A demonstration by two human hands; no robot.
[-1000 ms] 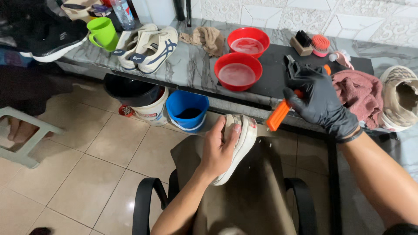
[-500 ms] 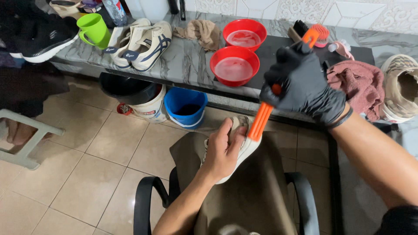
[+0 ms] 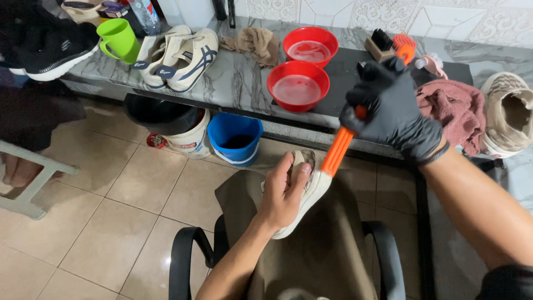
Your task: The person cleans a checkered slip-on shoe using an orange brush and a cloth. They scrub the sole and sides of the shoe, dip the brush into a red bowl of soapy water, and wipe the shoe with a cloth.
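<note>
Over chair seat w/ brown cloth (image 3: 311, 261), below worktop (image 3: 233, 89) edge: pale sneaker (image 3: 302, 197), held sole-side out. Left hand (image 3: 283, 194), bare, wrapped round upper and midsole, fingers curled shut on it. Right hand (image 3: 391, 111), black glove, closed tight on orange brush handle (image 3: 337, 151); lower end of handle touching sneaker near toe/sidewall. Bristle end not visible; cannot tell contact area.

Handling, judged: light, upper soft and collapsible, sole stiffer and rubbery. Likely slippery if wet. Not fragile. Best grip approx. mid-body, thumb on sole, fingers across upper, or hand inside opening for support against brush pressure.

Appearance: off-white/cream upper, pale rubber sole, greyish patch at opening. Low profile.

Nearby on worktop: two red bowls (image 3: 298, 86) holding water, pair of cream sneakers w/ dark stripes (image 3: 183, 53), green mug (image 3: 117, 39), pinkish rag (image 3: 452, 111). Blue bucket (image 3: 235, 136) on floor.
</note>
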